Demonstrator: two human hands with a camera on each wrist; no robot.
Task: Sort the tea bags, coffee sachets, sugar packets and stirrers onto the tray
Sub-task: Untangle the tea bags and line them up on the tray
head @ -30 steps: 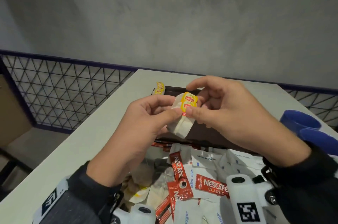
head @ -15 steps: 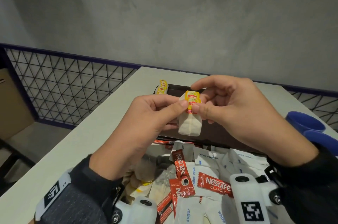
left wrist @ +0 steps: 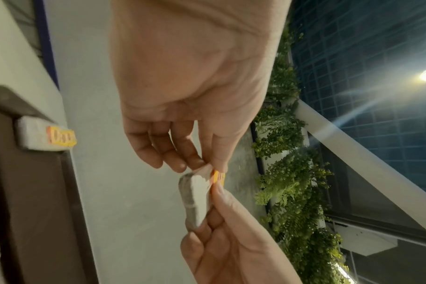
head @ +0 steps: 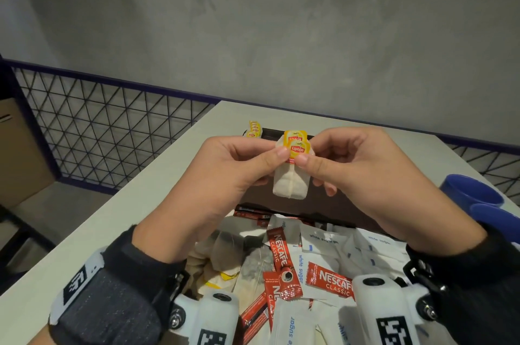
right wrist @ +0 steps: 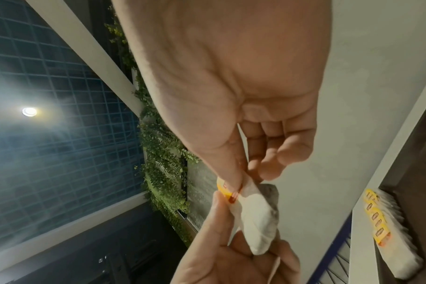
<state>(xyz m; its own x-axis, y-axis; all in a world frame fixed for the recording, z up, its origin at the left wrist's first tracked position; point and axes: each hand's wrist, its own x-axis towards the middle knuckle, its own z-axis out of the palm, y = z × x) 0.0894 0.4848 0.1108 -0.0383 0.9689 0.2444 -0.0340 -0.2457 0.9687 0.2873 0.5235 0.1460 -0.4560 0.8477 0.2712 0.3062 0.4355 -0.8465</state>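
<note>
Above brown tray (head: 332,204), largely hidden: Lipton tea bags (head: 289,184), count unclear, pinched between left hand (head: 225,176) and right hand (head: 374,176).

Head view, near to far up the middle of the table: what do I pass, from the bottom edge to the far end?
Loose pile of sugar packets and Nescafe sachets → held tea bags, pinched by the left hand and right hand → brown tray → row of tea bags at its far left corner.
</note>
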